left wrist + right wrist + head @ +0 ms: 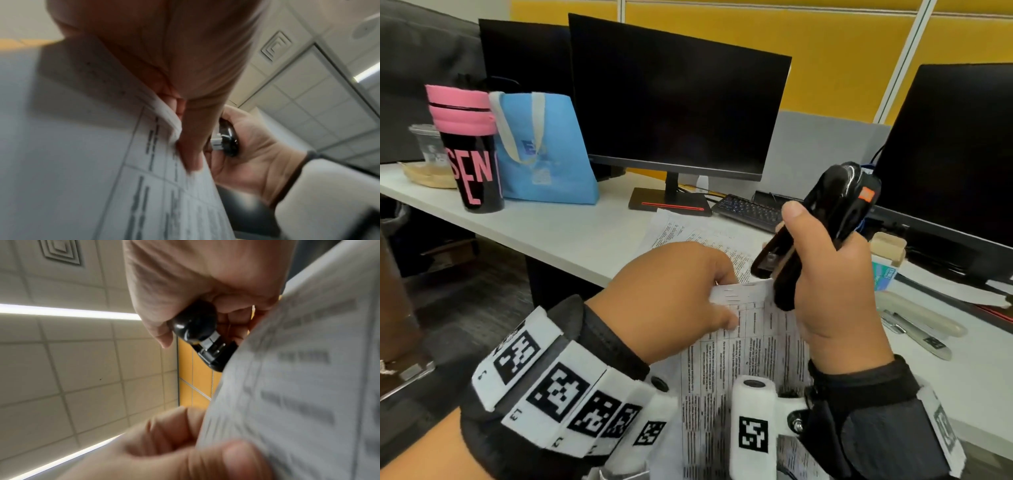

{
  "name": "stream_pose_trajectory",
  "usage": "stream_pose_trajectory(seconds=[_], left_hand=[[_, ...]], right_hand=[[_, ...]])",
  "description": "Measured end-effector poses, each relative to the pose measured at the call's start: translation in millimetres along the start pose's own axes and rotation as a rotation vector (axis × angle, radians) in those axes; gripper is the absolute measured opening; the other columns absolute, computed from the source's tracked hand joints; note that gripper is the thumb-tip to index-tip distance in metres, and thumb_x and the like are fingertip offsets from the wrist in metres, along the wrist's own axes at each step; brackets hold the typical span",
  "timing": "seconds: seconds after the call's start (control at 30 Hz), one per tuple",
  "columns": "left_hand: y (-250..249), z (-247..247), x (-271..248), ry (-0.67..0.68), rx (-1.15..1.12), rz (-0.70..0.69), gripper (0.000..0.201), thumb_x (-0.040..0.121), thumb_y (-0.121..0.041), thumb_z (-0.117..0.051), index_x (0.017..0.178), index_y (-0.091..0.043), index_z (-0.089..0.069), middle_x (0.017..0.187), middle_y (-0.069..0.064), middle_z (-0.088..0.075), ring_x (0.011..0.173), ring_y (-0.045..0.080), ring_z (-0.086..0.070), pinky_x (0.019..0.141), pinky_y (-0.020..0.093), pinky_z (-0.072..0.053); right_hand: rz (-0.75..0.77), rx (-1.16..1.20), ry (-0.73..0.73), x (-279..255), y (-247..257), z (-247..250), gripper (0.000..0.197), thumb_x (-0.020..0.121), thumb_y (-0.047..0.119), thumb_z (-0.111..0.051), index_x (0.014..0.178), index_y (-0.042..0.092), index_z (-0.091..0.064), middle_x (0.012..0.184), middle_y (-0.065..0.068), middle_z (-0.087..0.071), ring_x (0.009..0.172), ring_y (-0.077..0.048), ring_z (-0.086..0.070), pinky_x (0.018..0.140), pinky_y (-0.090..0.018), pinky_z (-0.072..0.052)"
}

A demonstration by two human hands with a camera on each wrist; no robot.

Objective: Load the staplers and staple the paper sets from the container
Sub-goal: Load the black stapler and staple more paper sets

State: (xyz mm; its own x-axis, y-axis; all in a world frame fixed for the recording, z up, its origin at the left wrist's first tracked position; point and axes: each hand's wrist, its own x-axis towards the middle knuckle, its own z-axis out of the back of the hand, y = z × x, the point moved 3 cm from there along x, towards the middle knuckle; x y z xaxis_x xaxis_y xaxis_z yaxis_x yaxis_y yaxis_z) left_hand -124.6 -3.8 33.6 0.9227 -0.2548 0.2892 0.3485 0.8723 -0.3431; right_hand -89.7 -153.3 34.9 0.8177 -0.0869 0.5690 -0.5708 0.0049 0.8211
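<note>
My right hand (825, 274) grips a glossy black stapler (822, 219), nose down, its mouth around the top corner of a printed paper set (743, 346). My left hand (678, 298) pinches that same folded top edge just left of the stapler; several staples show along the fold. In the left wrist view the left hand's fingers (191, 142) hold the paper set (102, 162), with the stapler (228, 142) in the right hand behind. The right wrist view shows the stapler (197, 331) in my curled fingers against the paper set (298, 386). More printed sheets (688, 233) lie on the desk (558, 229).
Behind stand a monitor (674, 102) and a second monitor (955, 144) at the right, with a keyboard (750, 210) between them. A pink-and-black tumbler (469, 150) and a blue bag (544, 147) are at the left. Pens (917, 335) lie at the right.
</note>
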Motion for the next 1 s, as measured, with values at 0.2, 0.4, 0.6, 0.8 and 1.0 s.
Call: stream_pose_trajectory(seconds=[0.2, 0.4, 0.6, 0.8, 1.0], left_hand=[[4.6, 1.1, -9.9, -0.354, 0.24, -0.082, 0.01, 0.087, -0.034, -0.058, 0.08, -0.03, -0.065, 0.068, -0.009, -0.059, 0.067, 0.017, -0.055, 0.062, 0.03, -0.042], [-2.1, 6.3, -29.5, -0.895, 0.377, -0.447, 0.021, 0.09, -0.013, -0.062, 0.072, -0.009, -0.072, 0.069, 0.007, -0.067, 0.06, 0.03, -0.057, 0.057, 0.034, -0.038], [0.7, 8.5, -30.8, -0.977, 0.343, -0.475, 0.02, 0.09, -0.01, -0.065, 0.073, -0.007, -0.074, 0.07, 0.008, -0.068, 0.06, 0.031, -0.059, 0.06, 0.036, -0.04], [-2.0, 7.8, -25.3, -0.713, 0.276, -0.358, 0.02, 0.089, -0.016, -0.055, 0.077, -0.015, -0.071, 0.073, 0.002, -0.068, 0.067, 0.028, -0.06, 0.062, 0.036, -0.045], [-4.7, 6.5, -14.7, -0.292, 0.13, -0.062, 0.019, 0.091, -0.038, -0.056, 0.107, -0.041, -0.046, 0.088, -0.013, -0.066, 0.083, 0.01, -0.06, 0.072, 0.033, -0.051]], right_hand=[[0.064, -0.072, -0.033, -1.7, 4.5, 18.1, 0.037, 0.068, 0.059, -0.061, 0.071, 0.022, -0.065, 0.068, -0.001, -0.06, 0.074, -0.019, -0.063, 0.073, -0.039, -0.053], [0.324, -0.062, -0.064, -19.3, 11.1, 21.5, 0.023, 0.082, 0.044, -0.058, 0.072, 0.024, -0.061, 0.065, 0.01, -0.061, 0.067, -0.002, -0.06, 0.064, -0.013, -0.047], [0.449, -0.052, -0.056, -26.4, 17.5, 19.4, 0.022, 0.085, 0.061, -0.055, 0.079, 0.042, -0.063, 0.065, 0.024, -0.059, 0.064, 0.005, -0.058, 0.062, -0.007, -0.043], [0.436, -0.088, -0.068, -26.4, 16.8, 14.9, 0.029, 0.083, 0.064, -0.055, 0.074, 0.037, -0.062, 0.065, 0.016, -0.061, 0.065, -0.002, -0.061, 0.063, -0.014, -0.047], [0.276, -0.233, -0.022, -21.0, 14.7, 1.1, 0.041, 0.08, 0.061, -0.054, 0.059, 0.026, -0.047, 0.053, 0.012, -0.051, 0.053, -0.005, -0.052, 0.052, -0.014, -0.04]])
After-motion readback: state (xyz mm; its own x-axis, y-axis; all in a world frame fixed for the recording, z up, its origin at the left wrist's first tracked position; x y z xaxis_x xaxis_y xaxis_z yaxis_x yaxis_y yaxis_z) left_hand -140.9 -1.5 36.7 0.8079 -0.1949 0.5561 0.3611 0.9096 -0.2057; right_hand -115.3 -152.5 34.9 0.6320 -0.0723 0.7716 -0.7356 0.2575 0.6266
